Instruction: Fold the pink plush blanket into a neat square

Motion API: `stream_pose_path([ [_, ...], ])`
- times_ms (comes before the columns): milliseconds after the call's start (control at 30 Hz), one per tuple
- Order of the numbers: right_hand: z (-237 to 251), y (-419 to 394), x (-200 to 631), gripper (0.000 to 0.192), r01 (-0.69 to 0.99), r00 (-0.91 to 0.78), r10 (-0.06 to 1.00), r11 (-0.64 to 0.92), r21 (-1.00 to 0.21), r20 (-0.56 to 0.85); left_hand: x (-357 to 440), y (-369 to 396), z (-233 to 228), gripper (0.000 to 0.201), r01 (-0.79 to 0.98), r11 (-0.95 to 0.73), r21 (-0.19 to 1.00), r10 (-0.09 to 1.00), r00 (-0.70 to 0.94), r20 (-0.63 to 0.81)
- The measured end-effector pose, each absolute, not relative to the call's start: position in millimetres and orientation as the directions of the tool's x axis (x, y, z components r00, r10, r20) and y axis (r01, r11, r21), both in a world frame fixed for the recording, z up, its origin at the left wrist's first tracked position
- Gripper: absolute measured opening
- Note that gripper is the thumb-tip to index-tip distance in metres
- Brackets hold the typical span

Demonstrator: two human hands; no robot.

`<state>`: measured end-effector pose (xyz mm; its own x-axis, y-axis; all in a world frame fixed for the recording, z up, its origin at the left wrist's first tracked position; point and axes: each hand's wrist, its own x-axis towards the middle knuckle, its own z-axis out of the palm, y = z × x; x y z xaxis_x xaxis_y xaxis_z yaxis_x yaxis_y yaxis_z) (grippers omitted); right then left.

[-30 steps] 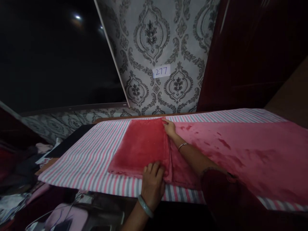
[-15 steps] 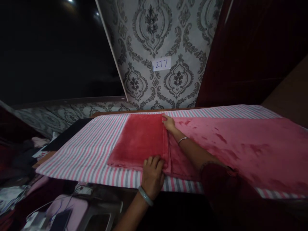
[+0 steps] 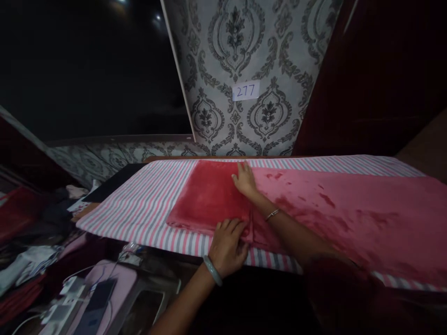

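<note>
Red plush blanket point(image 3: 206, 200), folded part mid-frame; looks like smoothing the fold. Right hand point(image 3: 245, 180) splayed on top; left hand point(image 3: 226, 246) curled at near edge, grip unclear from here. Next move needs aligned edges.

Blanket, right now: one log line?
blanket: part folded, on striped cloth; left hand: at near edge; right hand: at far edge

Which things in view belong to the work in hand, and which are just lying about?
In the work:
red blanket, left hand and right hand on it
striped cloth beneath it

Lying about:
dark phone-like slab
piled clothes
</note>
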<state>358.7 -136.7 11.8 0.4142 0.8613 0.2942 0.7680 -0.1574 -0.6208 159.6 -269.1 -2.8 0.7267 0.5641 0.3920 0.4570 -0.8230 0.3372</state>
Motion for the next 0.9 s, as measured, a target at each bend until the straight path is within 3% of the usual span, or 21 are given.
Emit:
stream_pose_path([
  [100, 13, -158, 332, 0.071, 0.856, 0.277, 0.917, -0.099, -0.507, 0.288, 146, -247, 23, 0.043, 0.486, -0.797, 0.360, 0.602, 0.694, 0.396],
  [233, -1, -183, 314, 0.077, 0.935, 0.201, 0.963, -0.135, -0.327, 0.177, 126, -200, 38, 0.057, 0.830, -0.552, 0.087, 0.823, 0.524, 0.219],
  [333, -18, -193, 310, 0.077, 0.952, 0.196, 0.969, -0.152, -0.265, 0.150, 113, -179, 21, 0.072, 0.922, -0.385, -0.041, 0.922, 0.387, 0.027],
  [433, -27, -197, 309, 0.076, 0.964, 0.186, 0.963, -0.140, -0.226, 0.197, 104, -174, 5, 0.073, 0.931, -0.363, -0.047, 0.932, 0.362, -0.026],
  [533, -21, -194, 310, 0.077, 0.960, 0.193, 0.973, -0.162, -0.227, 0.124, 100, -170, 14, 0.073, 0.918, -0.396, -0.027, 0.917, 0.394, -0.067],
  [600, -11, -186, 313, 0.075, 0.952, 0.184, 0.980, -0.159, -0.260, 0.078, 106, -158, 31, 0.062, 0.899, -0.438, 0.007, 0.896, 0.437, -0.074],
  [700, 8, -163, 324, 0.067, 0.943, 0.178, 0.973, -0.127, -0.306, 0.146, 136, -123, 57, 0.052, 0.860, -0.506, 0.063, 0.861, 0.508, -0.028],
  [900, 21, -104, 354, 0.059, 0.945, 0.250, 0.939, -0.184, -0.270, 0.236, 212, -24, 71, 0.061, 0.863, -0.502, 0.065, 0.863, 0.504, -0.027],
])
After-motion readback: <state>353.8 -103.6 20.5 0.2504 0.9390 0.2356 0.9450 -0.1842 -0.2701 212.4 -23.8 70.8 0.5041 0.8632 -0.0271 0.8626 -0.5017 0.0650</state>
